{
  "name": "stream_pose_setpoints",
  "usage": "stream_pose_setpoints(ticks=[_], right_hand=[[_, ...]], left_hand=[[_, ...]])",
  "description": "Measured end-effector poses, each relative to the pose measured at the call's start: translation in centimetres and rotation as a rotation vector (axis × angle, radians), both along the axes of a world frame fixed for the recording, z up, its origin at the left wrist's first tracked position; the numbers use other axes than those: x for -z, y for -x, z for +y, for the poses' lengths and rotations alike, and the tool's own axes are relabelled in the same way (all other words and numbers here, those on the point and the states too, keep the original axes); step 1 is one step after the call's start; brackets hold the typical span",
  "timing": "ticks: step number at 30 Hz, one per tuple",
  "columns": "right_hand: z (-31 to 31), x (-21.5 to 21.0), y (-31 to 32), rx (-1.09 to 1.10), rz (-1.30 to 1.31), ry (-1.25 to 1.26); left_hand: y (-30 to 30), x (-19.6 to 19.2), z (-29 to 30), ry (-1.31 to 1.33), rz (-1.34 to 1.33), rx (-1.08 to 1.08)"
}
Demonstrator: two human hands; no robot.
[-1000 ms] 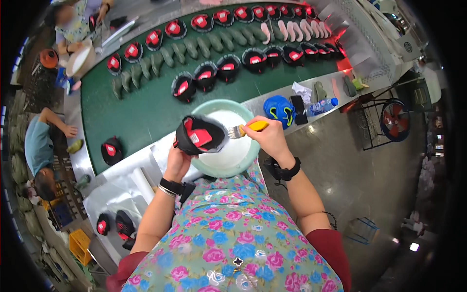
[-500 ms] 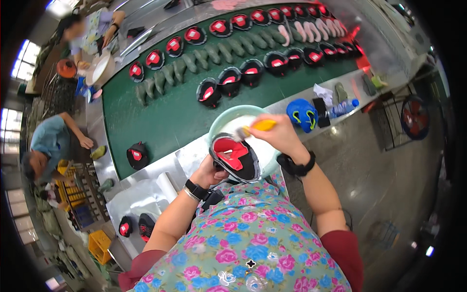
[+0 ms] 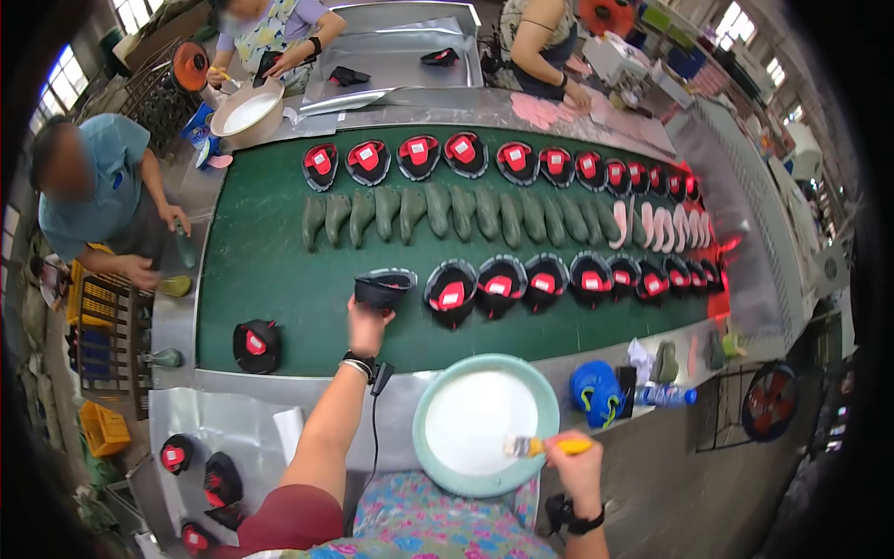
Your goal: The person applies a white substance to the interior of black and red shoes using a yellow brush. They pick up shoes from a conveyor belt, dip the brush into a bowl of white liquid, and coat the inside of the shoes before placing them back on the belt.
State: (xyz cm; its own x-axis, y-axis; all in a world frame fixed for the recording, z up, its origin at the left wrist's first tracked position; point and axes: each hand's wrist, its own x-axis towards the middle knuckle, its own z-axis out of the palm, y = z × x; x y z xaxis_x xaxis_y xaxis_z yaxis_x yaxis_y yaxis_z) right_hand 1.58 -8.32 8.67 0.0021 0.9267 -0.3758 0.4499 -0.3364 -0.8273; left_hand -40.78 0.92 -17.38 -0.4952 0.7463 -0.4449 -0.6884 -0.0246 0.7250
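My left hand (image 3: 371,328) reaches over the green belt and holds a black shoe upper (image 3: 384,293) by its near side, at the left end of the near row of uppers (image 3: 451,293). My right hand (image 3: 577,468), closer to me, grips a paintbrush by its yellow handle (image 3: 570,446). The bristles of the brush are over the white liquid (image 3: 480,419) in a pale green basin (image 3: 549,396); whether they touch it I cannot tell. A lone black and red upper (image 3: 256,347) lies on the belt at the left.
Dark green shoe lasts (image 3: 438,211) line the middle of the belt (image 3: 307,289), pink ones further right. Another row of uppers (image 3: 416,156) lies behind. Blue shoe (image 3: 598,391) and bottle (image 3: 666,396) stand at right. Co-workers (image 3: 102,186) work at the left and far side.
My left hand has carried the upper from above the basin forward onto the belt. My right hand has drawn back with the brush, down to the basin. The view has turned.
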Motion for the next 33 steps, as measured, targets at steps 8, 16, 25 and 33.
stream_pose_setpoints(ticks=[8,16,25,33], right_hand=[[0.5,0.4,2.5,0.179,-0.015,-0.052],[1.4,2.1,1.9,0.100,-0.157,-0.218],[0.9,-1.1,4.8,-0.243,-0.278,-0.512],[-1.9,-6.0,13.8,-0.898,-0.359,-0.718]], left_hand=[[7.1,-0.5,-8.6,0.480,0.356,-0.374],[18.8,6.5,-13.1,1.238,1.231,-0.037],[10.3,-8.8,-14.8,0.456,1.774,0.131],[-5.3,-26.9,-17.0,-0.470,1.910,0.896]])
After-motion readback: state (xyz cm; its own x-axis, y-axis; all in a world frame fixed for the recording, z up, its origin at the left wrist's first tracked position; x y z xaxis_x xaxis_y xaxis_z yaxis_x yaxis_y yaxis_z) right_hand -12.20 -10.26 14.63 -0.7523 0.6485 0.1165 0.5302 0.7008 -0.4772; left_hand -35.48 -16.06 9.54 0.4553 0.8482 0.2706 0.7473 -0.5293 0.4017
